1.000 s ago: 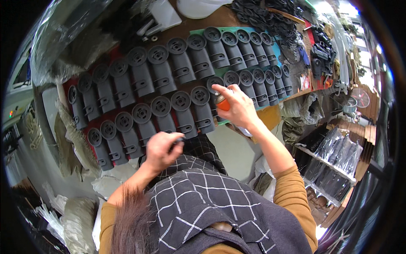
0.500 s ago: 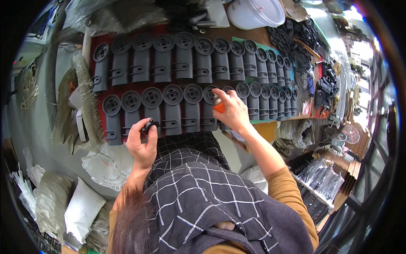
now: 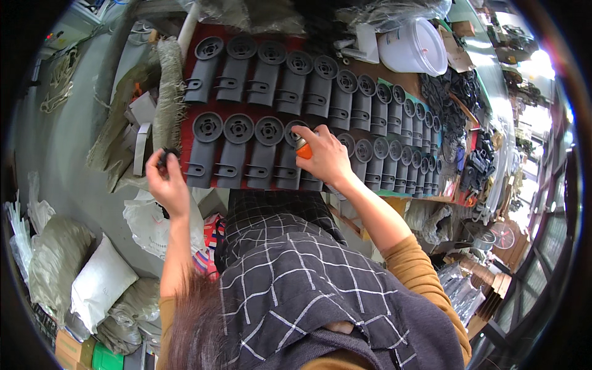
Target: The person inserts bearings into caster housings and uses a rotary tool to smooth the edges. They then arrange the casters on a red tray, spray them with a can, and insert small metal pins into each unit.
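Note:
My left hand (image 3: 169,188) is raised off the near left end of the bench, fingers pinched around a small black part (image 3: 166,158). The fingers hide much of that part. Over the near row, my right hand (image 3: 330,157) grips an orange spray can (image 3: 303,152), a fingertip at its top. Two rows of dark grey plastic pieces lie below the hands, each with a round, slotted head and a trough-like body. The near-row piece (image 3: 268,151) lies just left of the can. Part of the row is hidden by my right hand.
A white bucket (image 3: 410,49) stands at the back of the bench, beside black parts in a heap (image 3: 441,98). Rough sacking (image 3: 168,92) hangs at the bench's left end. White and grey sacks (image 3: 102,283) rest on the floor to the left.
My left hand has moved left, away from the near row, with the black part still in it. The view has shifted leftward. My right hand and the can are now farther left along the near row.

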